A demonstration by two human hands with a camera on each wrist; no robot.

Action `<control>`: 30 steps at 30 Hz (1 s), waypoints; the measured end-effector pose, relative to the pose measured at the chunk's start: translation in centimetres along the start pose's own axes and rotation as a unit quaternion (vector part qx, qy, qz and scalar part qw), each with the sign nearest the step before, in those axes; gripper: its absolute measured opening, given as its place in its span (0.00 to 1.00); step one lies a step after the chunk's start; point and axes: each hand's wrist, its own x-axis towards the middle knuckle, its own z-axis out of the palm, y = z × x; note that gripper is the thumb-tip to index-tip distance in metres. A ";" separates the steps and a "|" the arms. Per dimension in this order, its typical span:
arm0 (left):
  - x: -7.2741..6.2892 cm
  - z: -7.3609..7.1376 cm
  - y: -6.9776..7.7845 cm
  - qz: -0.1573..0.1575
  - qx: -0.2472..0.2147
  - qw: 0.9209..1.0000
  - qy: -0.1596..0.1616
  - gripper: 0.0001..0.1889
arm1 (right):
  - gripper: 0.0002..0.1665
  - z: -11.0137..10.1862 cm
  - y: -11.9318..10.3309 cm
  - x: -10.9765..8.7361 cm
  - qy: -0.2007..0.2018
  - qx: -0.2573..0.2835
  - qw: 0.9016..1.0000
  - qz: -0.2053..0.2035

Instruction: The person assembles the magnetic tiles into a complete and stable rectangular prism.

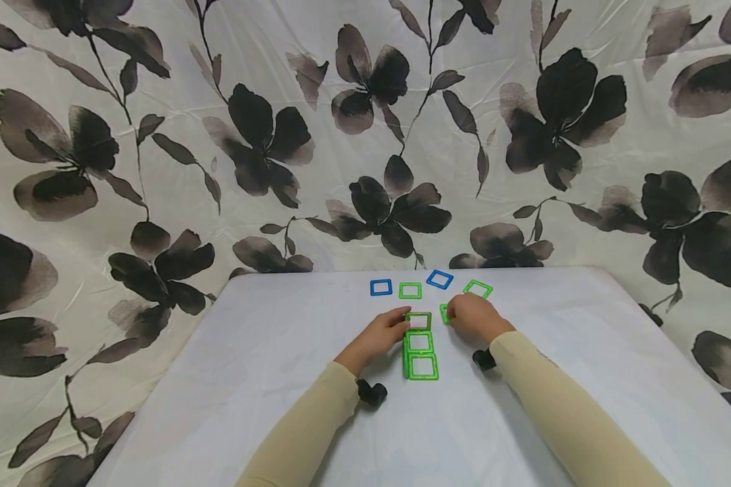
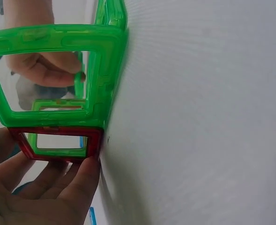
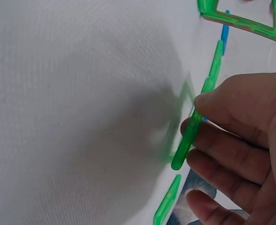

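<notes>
A row of upright green square magnetic tiles [image 1: 419, 352] stands joined near the middle of the white table. My left hand [image 1: 374, 338] is at the row's far end on the left side. In the left wrist view, its thumb and fingers hold a see-through red magnetic tile [image 2: 95, 140] that adjoins a green tile [image 2: 107, 75]. To the right of the row, my right hand [image 1: 474, 316] pinches a single green square magnetic tile [image 3: 190, 133] between thumb and fingers, tilted on edge close over the table. Its fingers partly cover that tile in the head view.
Toward the back edge of the white table [image 1: 250, 392] lie two blue square tiles, one at left [image 1: 372, 287] and one turned askew [image 1: 436, 285]. A flat green tile [image 1: 411, 296] sits between them, and another green tile [image 1: 481, 284] lies beyond my right hand. Flowered cloth [image 1: 317, 203] hangs behind.
</notes>
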 end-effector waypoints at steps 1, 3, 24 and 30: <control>0.0 0.0 0.0 0.001 0.001 1.000 0.001 0.25 | 0.10 0.0 0.0 0.0 -0.001 0.001 1.000 -0.001; 0.1 0.0 -0.1 0.003 0.001 1.000 0.001 0.25 | 0.11 -0.1 0.1 0.0 -0.004 0.005 1.000 0.001; 0.4 0.0 -0.4 -0.004 -0.008 1.000 0.000 0.26 | 0.09 -0.9 -0.3 -1.2 0.007 0.145 0.989 -0.019; 0.3 -0.1 -0.6 0.005 -0.002 1.000 -0.003 0.25 | 0.08 -0.7 -0.4 -1.4 0.007 0.196 0.981 -0.005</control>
